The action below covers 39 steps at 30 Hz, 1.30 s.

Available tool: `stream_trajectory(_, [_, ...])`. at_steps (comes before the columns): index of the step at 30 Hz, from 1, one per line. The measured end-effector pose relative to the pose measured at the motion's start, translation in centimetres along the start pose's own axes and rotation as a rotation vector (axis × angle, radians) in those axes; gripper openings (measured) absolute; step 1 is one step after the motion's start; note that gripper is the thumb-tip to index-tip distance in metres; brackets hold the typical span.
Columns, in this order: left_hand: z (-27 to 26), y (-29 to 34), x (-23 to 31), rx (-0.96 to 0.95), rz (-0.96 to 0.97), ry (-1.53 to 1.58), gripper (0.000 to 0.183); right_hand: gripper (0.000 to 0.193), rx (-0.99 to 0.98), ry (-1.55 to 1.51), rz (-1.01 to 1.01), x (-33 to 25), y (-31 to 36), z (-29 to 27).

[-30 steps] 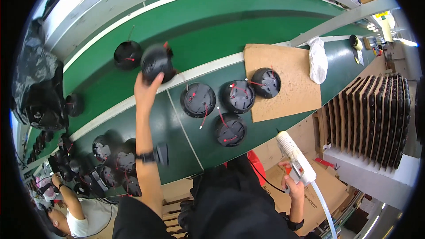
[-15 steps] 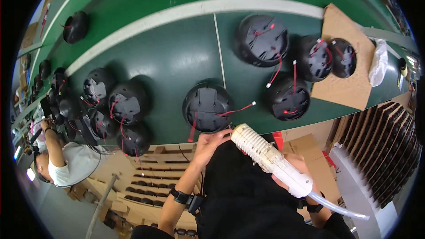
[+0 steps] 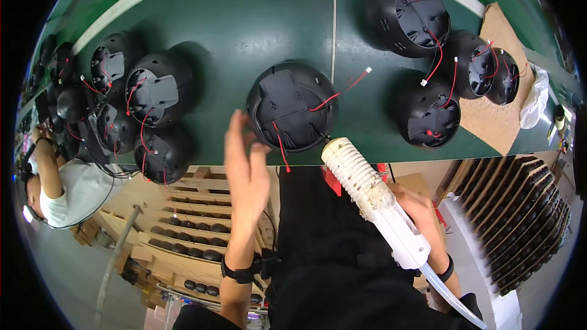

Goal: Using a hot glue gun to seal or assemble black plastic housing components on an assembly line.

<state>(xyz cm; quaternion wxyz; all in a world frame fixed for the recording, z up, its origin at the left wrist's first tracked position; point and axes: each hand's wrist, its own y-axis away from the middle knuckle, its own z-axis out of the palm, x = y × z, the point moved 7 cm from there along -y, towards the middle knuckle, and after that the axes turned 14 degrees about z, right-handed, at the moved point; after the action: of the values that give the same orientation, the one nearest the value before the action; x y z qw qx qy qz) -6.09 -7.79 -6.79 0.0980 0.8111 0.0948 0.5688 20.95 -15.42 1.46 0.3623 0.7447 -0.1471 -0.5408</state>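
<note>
A round black plastic shell (image 3: pixel 292 105) lies on the green table in front of me, its recessed inner side up. Red wires run from it, one ending in a white connector (image 3: pixel 368 70). My right hand (image 3: pixel 416 208) is closed around a white hot glue gun (image 3: pixel 374 201) with a ribbed, stained barrel, and most of those fingers are hidden by it. Its dark nozzle tip reaches the shell's lower right rim. From its rear a bent translucent glue stick (image 3: pixel 452 296) sticks out. My left hand (image 3: pixel 246 168), slightly blurred, is open beside the shell's lower left edge, fingers apart and holding nothing.
Similar shells with red wires stand in a cluster at left (image 3: pixel 156 88) and at right (image 3: pixel 428 113). A cardboard sheet (image 3: pixel 489 125) lies under part of the right group. Racks of black parts (image 3: pixel 532 220) stand below the table. Another person (image 3: pixel 79 186) works at far left.
My left hand has left the shell's near edge, moved left and opened. The glue gun's tip now meets the shell's rim. The whole view has shifted, with the table lower in it.
</note>
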Motion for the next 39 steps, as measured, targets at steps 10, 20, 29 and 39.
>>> stream_trajectory(10, [-0.5, -1.2, 6.1, -0.278, 0.086, -0.382, 0.013, 0.043, -0.012, 0.144, -0.108, -2.4, -2.2, 0.5])
stream_trajectory(20, [-0.7, -7.5, 5.0, -0.424, 0.094, -0.190, 0.022, 0.051, -0.040, 0.367, -0.207, -4.1, -4.4, 3.2])
stream_trajectory(29, [-1.8, -6.8, 3.8, -0.288, 0.003, -0.040, 0.014, 0.060, -0.002, 0.511, -0.125, -5.2, -4.0, 3.8])
stream_trajectory(39, [-3.8, -4.8, 4.8, -0.347, 0.136, -0.068, 0.009, 0.052, 0.014, 0.467, -0.107, -5.4, -3.4, 3.2])
